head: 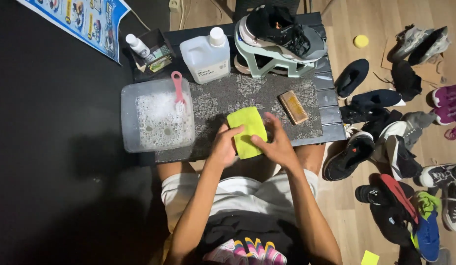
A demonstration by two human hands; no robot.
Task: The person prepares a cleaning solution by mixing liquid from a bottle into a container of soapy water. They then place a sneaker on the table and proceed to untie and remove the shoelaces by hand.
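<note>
A yellow-green cloth (247,128) lies folded on the patterned mat (228,95) of a low dark table (331,105). My left hand (223,146) grips the cloth's left edge. My right hand (274,142) presses its right edge, fingers partly spread. To the left sits a clear plastic tub (157,118) of soapy water with a pink-handled brush (178,93) resting across it. A wooden brush (293,106) lies to the right of the cloth. At the back stands a white cleaner jug (207,56) and a grey-black sneaker (282,32) on a pale green shoe stand (267,64).
A small box with a white spray bottle (138,45) sits at the table's back left. Several shoes (385,147) are scattered on the wooden floor to the right, with a yellow sponge (361,41) beyond. A poster (76,22) lies on the dark floor at left.
</note>
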